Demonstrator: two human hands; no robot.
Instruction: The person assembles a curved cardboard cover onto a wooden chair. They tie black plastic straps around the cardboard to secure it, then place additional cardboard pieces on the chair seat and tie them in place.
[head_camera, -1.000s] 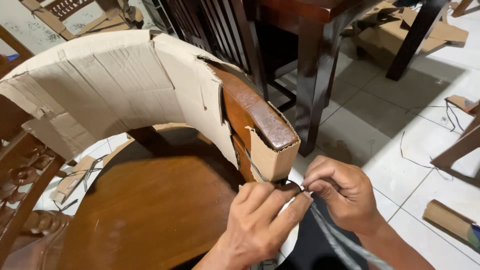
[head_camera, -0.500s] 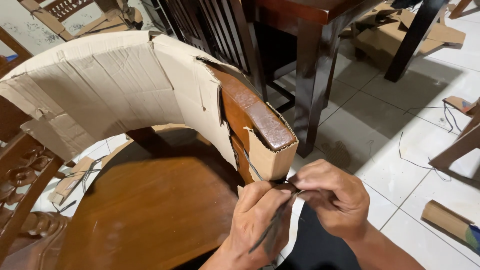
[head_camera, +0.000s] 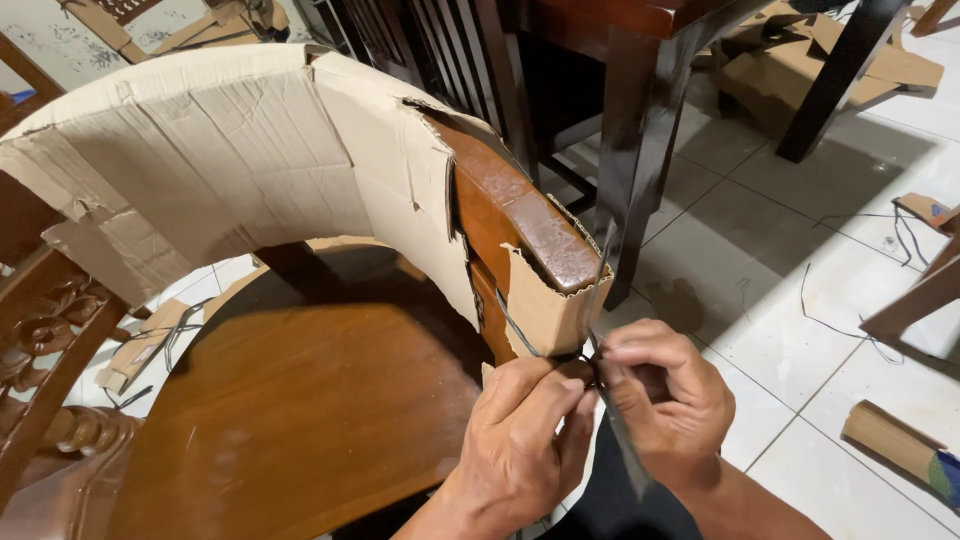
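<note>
Below the armrest's front end, a dark plastic strap crosses the cardboard wrap; left hand and right hand pinch it closed-fingered. Torn cardboard bares the wooden armrest there; the chair back remains covered, seemingly partway unwrapped.

Brown corrugated cardboard wrap curves over the chair's back rail from 9 to 1 o'clock, torn and creased, its last flap folded around the armrest end at centre. Flattened brown cardboard pieces lie on the floor at 1 o'clock under the dark table. A cardboard tube, brown with a blue end, lies at 4 o'clock. Small cardboard scraps sit at 9 o'clock. No labels, signs or screens.
</note>
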